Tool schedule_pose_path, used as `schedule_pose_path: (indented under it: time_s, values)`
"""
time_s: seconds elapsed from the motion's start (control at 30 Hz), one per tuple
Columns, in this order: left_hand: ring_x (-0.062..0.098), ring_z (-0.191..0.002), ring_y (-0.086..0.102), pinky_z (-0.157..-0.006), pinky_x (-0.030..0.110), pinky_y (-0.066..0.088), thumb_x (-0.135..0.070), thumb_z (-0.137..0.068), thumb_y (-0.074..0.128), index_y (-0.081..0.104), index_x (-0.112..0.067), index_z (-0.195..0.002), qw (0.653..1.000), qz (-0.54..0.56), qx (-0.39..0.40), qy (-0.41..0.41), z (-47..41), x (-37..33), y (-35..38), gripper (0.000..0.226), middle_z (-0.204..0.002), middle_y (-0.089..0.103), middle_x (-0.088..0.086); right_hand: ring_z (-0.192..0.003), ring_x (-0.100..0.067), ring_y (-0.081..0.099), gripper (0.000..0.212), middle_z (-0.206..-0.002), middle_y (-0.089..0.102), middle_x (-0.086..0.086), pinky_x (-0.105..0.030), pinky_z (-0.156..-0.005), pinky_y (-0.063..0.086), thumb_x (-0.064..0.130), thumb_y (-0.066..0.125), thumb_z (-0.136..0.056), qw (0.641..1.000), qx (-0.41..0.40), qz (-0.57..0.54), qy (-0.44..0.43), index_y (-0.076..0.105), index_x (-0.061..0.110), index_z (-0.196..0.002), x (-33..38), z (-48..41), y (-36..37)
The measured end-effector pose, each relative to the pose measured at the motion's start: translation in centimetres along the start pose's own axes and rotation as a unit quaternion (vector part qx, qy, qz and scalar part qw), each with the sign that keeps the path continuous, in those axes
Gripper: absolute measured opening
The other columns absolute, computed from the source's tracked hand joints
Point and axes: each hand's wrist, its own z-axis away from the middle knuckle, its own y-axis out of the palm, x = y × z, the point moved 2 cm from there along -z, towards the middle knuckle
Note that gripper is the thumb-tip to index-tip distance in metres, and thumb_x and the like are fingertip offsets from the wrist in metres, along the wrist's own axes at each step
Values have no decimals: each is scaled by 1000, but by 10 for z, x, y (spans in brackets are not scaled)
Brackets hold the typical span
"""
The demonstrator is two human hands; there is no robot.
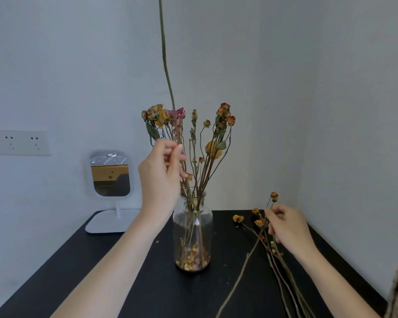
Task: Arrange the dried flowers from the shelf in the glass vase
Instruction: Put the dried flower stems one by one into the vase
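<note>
Left hand (160, 177) aloft, fingertips on stem (167, 75)

Glass vase (192, 228) stands upright on the black counter (147, 283), nearer the far edge than the near one. It holds dried flowers (224, 115), with loose petals (192, 258) on its bottom.

Your left hand (159, 177) is raised beside the bunch. Its fingers (177, 152) pinch a long stem (167, 72) that runs up out of the top of the frame. Its lower part slants toward the vase neck.

Your right hand (287, 228) is near the counter's right edge and grips an orange-budded stem (274, 196), bud above the knuckles. More loose stems (239, 278) lie on the counter just beside it, toward the near edge.

Mirror (110, 173) stands at the far left corner. A wall socket (17, 143) is further left.
</note>
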Motion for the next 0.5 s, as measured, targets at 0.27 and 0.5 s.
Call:
schedule_pose_path:
  time_s: [0.27,0.5]
  values:
    - [2,-53,60,-49,8,44,-21,-95,49,52,-17,-88,999,-4,-39,30,-12,-2,0,9,-75,59,-11,-36,-1,47,12,-54,57,0,-16,-46,36,23,51,-93,1000,6,7,3,58,18,-86,-4,0,2]
    - [-4,-54,59,-50,3,42,-16,-94,50,51,-18,-86,999,-24,-6,33,-3,9,13,8,-74,55,-18,-45,-5,50,10,-58,59,-2,-15,-44,37,23,51,-93,1000,15,11,14,58,16,-89,-4,-2,8]
